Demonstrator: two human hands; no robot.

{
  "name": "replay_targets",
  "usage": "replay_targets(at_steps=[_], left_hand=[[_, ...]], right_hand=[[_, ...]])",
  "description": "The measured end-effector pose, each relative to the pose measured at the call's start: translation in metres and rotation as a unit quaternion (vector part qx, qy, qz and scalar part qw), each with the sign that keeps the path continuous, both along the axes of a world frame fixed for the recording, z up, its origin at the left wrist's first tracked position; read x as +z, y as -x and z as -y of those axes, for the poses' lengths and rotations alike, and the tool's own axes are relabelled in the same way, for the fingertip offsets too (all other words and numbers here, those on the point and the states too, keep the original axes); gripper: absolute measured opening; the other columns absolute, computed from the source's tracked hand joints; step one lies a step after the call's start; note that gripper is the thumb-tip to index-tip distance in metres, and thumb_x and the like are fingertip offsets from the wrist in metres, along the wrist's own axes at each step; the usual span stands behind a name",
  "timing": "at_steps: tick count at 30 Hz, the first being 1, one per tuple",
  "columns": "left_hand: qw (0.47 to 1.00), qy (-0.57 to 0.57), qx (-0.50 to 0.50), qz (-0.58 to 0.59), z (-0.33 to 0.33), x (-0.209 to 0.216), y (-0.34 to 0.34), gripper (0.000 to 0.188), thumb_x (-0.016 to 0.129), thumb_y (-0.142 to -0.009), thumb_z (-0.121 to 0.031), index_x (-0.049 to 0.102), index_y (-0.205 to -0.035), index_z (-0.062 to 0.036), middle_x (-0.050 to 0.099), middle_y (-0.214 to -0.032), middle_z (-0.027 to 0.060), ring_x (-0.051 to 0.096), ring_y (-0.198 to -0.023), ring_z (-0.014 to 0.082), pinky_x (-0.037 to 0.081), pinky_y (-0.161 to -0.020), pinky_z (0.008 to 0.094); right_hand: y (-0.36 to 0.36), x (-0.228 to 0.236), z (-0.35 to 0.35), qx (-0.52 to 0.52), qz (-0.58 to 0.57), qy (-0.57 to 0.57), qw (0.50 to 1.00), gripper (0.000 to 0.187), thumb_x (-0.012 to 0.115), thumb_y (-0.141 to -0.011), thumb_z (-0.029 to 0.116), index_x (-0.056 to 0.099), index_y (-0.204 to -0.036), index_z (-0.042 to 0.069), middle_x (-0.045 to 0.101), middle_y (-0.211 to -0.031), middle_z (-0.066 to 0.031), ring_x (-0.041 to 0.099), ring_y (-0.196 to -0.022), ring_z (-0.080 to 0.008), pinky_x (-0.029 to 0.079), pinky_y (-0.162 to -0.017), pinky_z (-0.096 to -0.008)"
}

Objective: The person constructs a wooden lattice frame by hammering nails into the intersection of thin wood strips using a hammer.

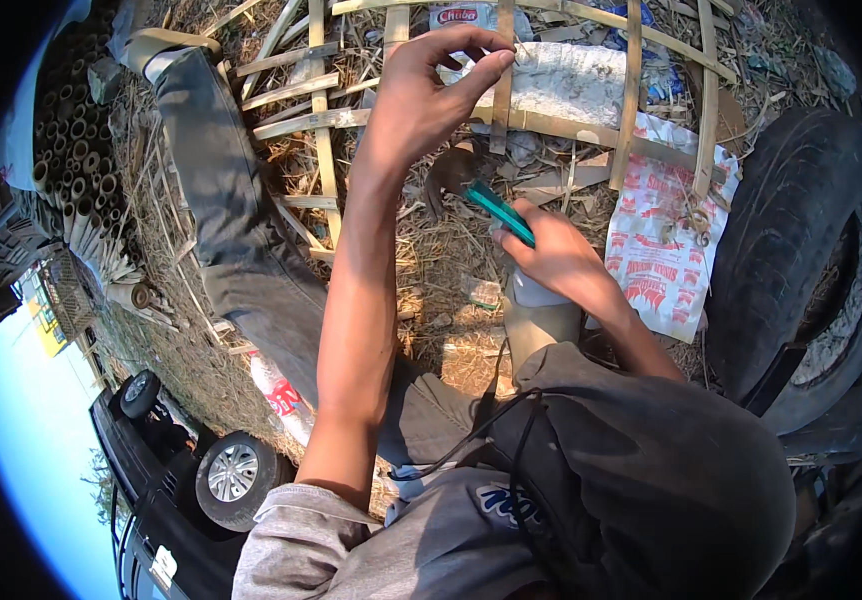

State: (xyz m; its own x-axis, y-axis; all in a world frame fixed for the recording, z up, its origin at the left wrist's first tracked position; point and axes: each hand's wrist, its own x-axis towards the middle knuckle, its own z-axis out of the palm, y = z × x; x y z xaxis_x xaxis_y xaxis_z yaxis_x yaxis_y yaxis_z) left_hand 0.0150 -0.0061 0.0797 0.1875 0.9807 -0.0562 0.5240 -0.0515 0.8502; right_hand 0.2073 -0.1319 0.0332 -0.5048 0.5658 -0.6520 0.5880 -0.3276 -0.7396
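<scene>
My left hand [433, 92] reaches out over a lattice of split bamboo strips [503, 85]. Thumb and forefinger come together in a pinch beside an upright strip; what they hold, if anything, is too small to make out. Closer to me, my right hand [558, 252] is wrapped round the green handle of a hammer [499, 213]. Its rusty brown head points away from me to the left, below the lattice and apart from the left hand. Part of the handle is hidden inside my fingers.
A printed white and red sack [659, 255] lies under the lattice's right end, with a tyre [786, 250] beside it. Crumpled white sheeting [571, 82] lies beneath the far strips. My outstretched leg [213, 170] is at left; cut bamboo poles [76, 150] are stacked beyond.
</scene>
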Motion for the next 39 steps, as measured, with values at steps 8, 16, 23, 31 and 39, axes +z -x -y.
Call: replay_targets(at_steps=[8,16,23,31,39], left_hand=[[0.999,0.002,0.017,-0.040,0.015,-0.018,0.017,0.021,0.075,-0.097,-0.023,0.077,-0.113,-0.0081,0.078,-0.104,0.0047,0.071,-0.094,0.0131,0.057,-0.082,0.0343],[0.999,-0.023,0.026,0.007,0.023,-0.029,0.030,0.016,0.073,-0.097,-0.011,0.076,-0.111,-0.0033,0.077,-0.106,0.0079,0.071,-0.100,0.0162,0.056,-0.088,0.0326],[0.995,-0.036,0.031,0.083,0.020,-0.048,0.001,0.014,0.072,-0.096,-0.007,0.074,-0.108,-0.0003,0.075,-0.103,0.0103,0.071,-0.096,0.0181,0.054,-0.087,0.0326],[0.995,-0.038,0.032,0.089,0.019,-0.048,0.008,0.014,0.071,-0.097,-0.007,0.073,-0.109,0.0005,0.074,-0.100,0.0135,0.072,-0.095,0.0229,0.055,-0.087,0.0352],[0.992,-0.050,0.018,0.117,0.012,-0.050,0.002,0.013,0.069,-0.097,-0.006,0.072,-0.108,0.0011,0.073,-0.098,0.0145,0.071,-0.094,0.0255,0.054,-0.086,0.0361]], right_hand=[[0.002,0.017,0.018,-0.036,0.033,-0.049,0.998,0.041,0.072,-0.097,0.041,0.069,-0.098,0.000,0.064,-0.065,-0.0191,0.068,-0.060,-0.0347,0.051,-0.060,-0.0454],[-0.009,0.031,0.037,-0.060,-0.033,-0.047,0.997,0.036,0.072,-0.097,0.037,0.068,-0.097,0.002,0.060,-0.063,-0.0179,0.061,-0.058,-0.0358,0.047,-0.061,-0.0467],[-0.025,0.033,0.029,-0.096,0.023,-0.035,0.994,0.038,0.075,-0.095,0.036,0.066,-0.090,-0.001,0.060,-0.062,-0.0163,0.060,-0.056,-0.0296,0.048,-0.061,-0.0435],[-0.024,0.019,0.034,-0.150,0.015,-0.031,0.988,0.041,0.079,-0.092,0.035,0.061,-0.080,0.001,0.059,-0.060,-0.0124,0.056,-0.055,-0.0215,0.046,-0.056,-0.0385],[-0.023,0.020,0.031,-0.139,0.025,-0.067,0.988,0.044,0.078,-0.093,0.038,0.059,-0.079,0.001,0.058,-0.059,-0.0113,0.055,-0.055,-0.0189,0.046,-0.056,-0.0381]])
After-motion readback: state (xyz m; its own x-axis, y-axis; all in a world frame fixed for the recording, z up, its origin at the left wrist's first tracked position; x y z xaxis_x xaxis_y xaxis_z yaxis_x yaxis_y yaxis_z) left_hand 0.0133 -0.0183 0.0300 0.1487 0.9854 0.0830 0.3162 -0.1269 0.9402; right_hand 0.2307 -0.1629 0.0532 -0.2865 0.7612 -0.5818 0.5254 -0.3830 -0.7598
